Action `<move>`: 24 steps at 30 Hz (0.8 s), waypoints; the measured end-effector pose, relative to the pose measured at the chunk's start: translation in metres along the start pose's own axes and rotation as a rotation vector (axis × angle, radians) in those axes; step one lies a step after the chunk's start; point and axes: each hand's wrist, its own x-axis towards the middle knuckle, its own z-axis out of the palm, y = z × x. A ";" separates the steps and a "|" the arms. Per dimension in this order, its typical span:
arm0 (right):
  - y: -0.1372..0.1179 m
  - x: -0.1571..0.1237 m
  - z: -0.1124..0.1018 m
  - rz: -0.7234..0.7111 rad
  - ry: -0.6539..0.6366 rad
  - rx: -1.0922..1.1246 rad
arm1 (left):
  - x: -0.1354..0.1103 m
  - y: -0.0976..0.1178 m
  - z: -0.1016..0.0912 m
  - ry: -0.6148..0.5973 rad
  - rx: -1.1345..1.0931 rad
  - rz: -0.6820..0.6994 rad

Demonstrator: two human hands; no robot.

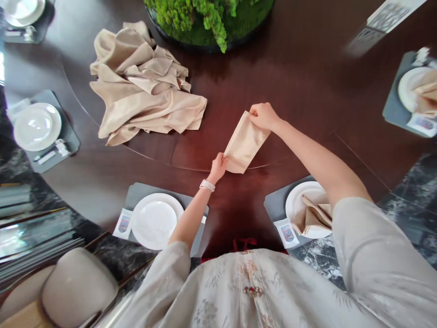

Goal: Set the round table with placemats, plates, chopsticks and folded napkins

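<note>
L hand [218, 166], R hand [262, 115] on folded napkin [243, 143]

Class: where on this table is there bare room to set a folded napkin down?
Bare dark wood lies between the two grey place mats, and right of the moss centrepiece. It is crowded around the crumpled beige cloth, and where the left hand and right hand hold the folded napkin.

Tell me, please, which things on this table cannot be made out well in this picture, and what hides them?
In the head view:
Moss centerpiece: cut off by the top edge.
Plate at top left: cut off by the picture's corner.
Printed card at front left: too small to read.
Plate at front right: partly hidden by a folded napkin.
Pale strip at top right: blurred, kind unclear.
Beige napkin: ends hidden by the right hand and left hand.
</note>
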 end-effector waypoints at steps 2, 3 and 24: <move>0.015 0.020 0.022 0.118 -0.036 -0.091 | 0.000 0.016 0.017 -0.093 0.103 -0.045; 0.021 0.026 0.037 0.164 -0.070 -0.138 | 0.000 0.024 0.025 -0.106 0.199 -0.055; -0.035 -0.114 0.139 -0.303 -0.027 -0.061 | 0.041 -0.009 0.048 -0.019 0.324 0.495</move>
